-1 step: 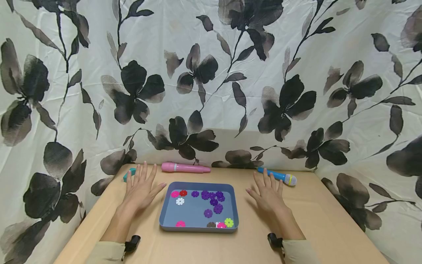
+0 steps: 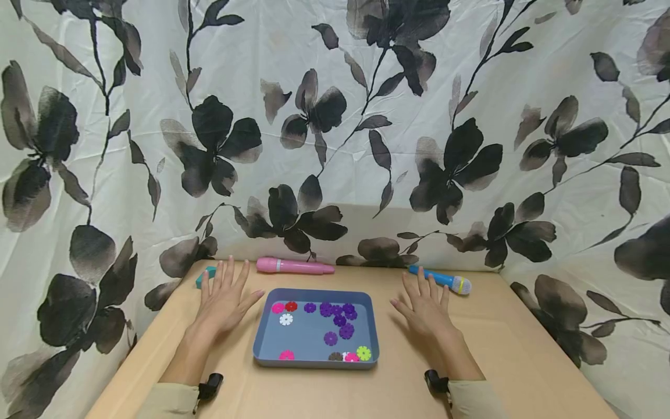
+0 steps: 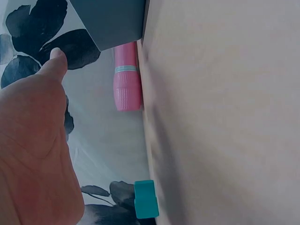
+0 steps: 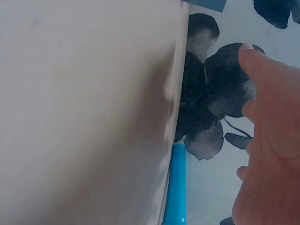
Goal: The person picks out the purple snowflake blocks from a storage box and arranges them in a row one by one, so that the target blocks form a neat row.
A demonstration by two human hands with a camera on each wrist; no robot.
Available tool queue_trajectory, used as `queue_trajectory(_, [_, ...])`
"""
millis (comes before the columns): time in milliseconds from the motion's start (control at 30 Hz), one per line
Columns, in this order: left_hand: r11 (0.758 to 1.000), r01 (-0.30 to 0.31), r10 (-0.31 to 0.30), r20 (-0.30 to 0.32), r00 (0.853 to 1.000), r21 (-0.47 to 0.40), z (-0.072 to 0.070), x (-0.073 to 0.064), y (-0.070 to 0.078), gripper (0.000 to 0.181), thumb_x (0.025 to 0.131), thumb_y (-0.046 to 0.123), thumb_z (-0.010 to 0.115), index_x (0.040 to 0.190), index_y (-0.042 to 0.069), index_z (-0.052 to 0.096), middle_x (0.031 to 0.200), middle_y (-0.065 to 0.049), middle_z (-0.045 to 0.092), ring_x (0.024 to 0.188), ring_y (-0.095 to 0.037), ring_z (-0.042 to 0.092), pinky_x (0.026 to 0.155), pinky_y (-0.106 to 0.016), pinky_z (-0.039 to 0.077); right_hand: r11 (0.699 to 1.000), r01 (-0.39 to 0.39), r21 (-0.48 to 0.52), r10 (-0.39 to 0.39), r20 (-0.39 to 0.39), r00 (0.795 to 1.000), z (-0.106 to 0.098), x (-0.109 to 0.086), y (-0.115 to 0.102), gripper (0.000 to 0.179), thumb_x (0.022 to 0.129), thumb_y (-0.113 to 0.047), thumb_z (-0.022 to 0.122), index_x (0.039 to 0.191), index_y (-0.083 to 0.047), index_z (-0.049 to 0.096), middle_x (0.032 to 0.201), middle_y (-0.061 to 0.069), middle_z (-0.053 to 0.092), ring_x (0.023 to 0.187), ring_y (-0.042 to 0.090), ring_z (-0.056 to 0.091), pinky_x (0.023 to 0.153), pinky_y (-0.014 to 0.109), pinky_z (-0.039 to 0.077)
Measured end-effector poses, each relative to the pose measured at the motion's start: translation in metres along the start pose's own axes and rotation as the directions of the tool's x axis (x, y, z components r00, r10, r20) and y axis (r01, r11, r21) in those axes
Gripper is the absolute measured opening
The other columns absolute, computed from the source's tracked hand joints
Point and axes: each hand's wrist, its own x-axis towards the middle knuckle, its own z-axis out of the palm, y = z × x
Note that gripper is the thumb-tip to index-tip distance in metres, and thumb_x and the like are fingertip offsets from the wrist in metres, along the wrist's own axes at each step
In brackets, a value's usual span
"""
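Note:
A shallow grey-blue tray (image 2: 309, 340) sits mid-table, holding several small flower-shaped discs: a cluster of purple discs (image 2: 339, 320), plus pink, red, white, brown and lime green ones. To its left, my left hand (image 2: 222, 302) is held palm down with fingers spread, holding nothing. My right hand (image 2: 429, 311) mirrors it on the other side, fingers also spread and empty. Shadows below both hands suggest they hover over the table. Beyond the left fingertips lies a teal block (image 3: 146, 199), partly hidden in the head view. Near the right fingertips is a blue microphone-shaped piece (image 2: 442, 280) with a yellow ring.
A pink stick-like piece (image 2: 295, 266) with a pale ring and ribbed end lies behind the tray at the table's back edge. The light wooden table (image 2: 314, 393) meets a white cloth (image 2: 235, 70) with dark flowers, which hangs behind and at both sides.

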Motion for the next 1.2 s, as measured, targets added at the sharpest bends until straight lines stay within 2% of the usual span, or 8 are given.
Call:
queue_trajectory(300, [1.000,-0.015,0.015,-0.010,1.000,0.002,-0.002,0.003,0.003,0.087,0.103,0.065,0.048,0.168,0.015,0.018,0.174,-0.023,-0.008,0.160,-0.044,-0.014,0.123,-0.068,-0.021,0.999,0.048,-0.006,-0.049,-0.058,0.997,-0.004,0.005,-0.008,0.081,0.102,-0.059,0.055,0.166,-0.017,0.028,0.175,0.022,0.004,0.158,0.051,0.007,0.123,0.076,-0.007])
queue_trajectory(433, [0.990,-0.056,0.058,0.013,0.998,-0.128,-0.002,0.003,0.004,0.087,0.100,0.065,0.054,0.167,0.019,0.022,0.174,-0.020,-0.010,0.161,-0.045,-0.009,0.124,-0.072,-0.012,0.986,0.127,0.111,-0.112,-0.127,0.985,-0.004,0.010,-0.018,0.074,0.102,-0.051,0.062,0.162,-0.014,0.038,0.171,0.025,0.019,0.154,0.053,0.018,0.122,0.077,0.004])
queue_trajectory(500, [0.965,-0.076,0.091,0.051,0.995,-0.250,-0.001,0.003,0.003,0.088,0.099,0.062,0.060,0.167,0.021,0.023,0.175,-0.018,-0.009,0.160,-0.047,-0.004,0.124,-0.075,-0.004,0.961,0.175,0.214,-0.147,-0.139,0.979,-0.003,0.012,-0.027,0.068,0.102,-0.044,0.065,0.159,-0.013,0.043,0.168,0.023,0.028,0.153,0.052,0.025,0.121,0.077,0.014])
queue_trajectory(567, [0.915,-0.081,0.134,0.109,0.985,-0.395,0.000,0.002,0.001,0.087,0.098,0.056,0.066,0.167,0.023,0.024,0.175,-0.015,-0.006,0.161,-0.047,0.000,0.125,-0.074,0.002,0.921,0.204,0.332,-0.169,-0.131,0.977,-0.003,0.013,-0.038,0.062,0.102,-0.038,0.067,0.156,-0.014,0.047,0.165,0.019,0.037,0.150,0.047,0.034,0.119,0.074,0.026])
queue_trajectory(700, [0.815,-0.082,0.248,0.217,0.944,-0.574,0.003,0.001,-0.004,0.082,0.098,0.045,0.070,0.166,0.022,0.030,0.175,-0.015,0.013,0.160,-0.044,0.013,0.126,-0.067,0.019,0.837,0.200,0.509,-0.180,-0.089,0.980,-0.003,0.013,-0.063,0.051,0.101,-0.033,0.070,0.148,-0.017,0.057,0.150,0.007,0.056,0.132,0.033,0.057,0.107,0.059,0.052])
queue_trajectory(800, [0.782,-0.083,0.313,0.276,0.909,-0.617,0.007,0.001,-0.008,0.073,0.099,0.039,0.071,0.161,0.016,0.040,0.170,-0.015,0.030,0.158,-0.040,0.024,0.125,-0.057,0.026,0.791,0.212,0.573,-0.222,-0.053,0.973,-0.003,0.014,-0.081,0.045,0.100,-0.034,0.072,0.141,-0.019,0.062,0.138,0.003,0.065,0.115,0.023,0.065,0.096,0.041,0.058])
queue_trajectory(1000, [0.755,-0.051,0.359,0.347,0.867,-0.653,0.015,0.000,-0.012,0.064,0.099,0.030,0.073,0.155,0.011,0.050,0.162,-0.012,0.045,0.153,-0.034,0.036,0.124,-0.025,0.032,0.755,0.270,0.598,-0.383,0.068,0.921,0.002,0.017,-0.111,0.032,0.098,-0.027,0.074,0.128,-0.016,0.070,0.120,0.005,0.073,0.096,0.012,0.064,0.084,0.025,0.056])
queue_trajectory(1200, [0.790,-0.050,0.327,0.351,0.877,-0.612,0.016,-0.003,-0.015,0.063,0.096,0.037,0.076,0.152,0.016,0.055,0.157,-0.008,0.054,0.151,-0.034,0.041,0.119,-0.016,0.034,0.789,0.312,0.528,-0.500,0.258,0.827,0.019,0.013,-0.130,0.029,0.094,-0.019,0.079,0.121,-0.010,0.073,0.108,0.005,0.073,0.085,0.006,0.059,0.074,0.020,0.055])
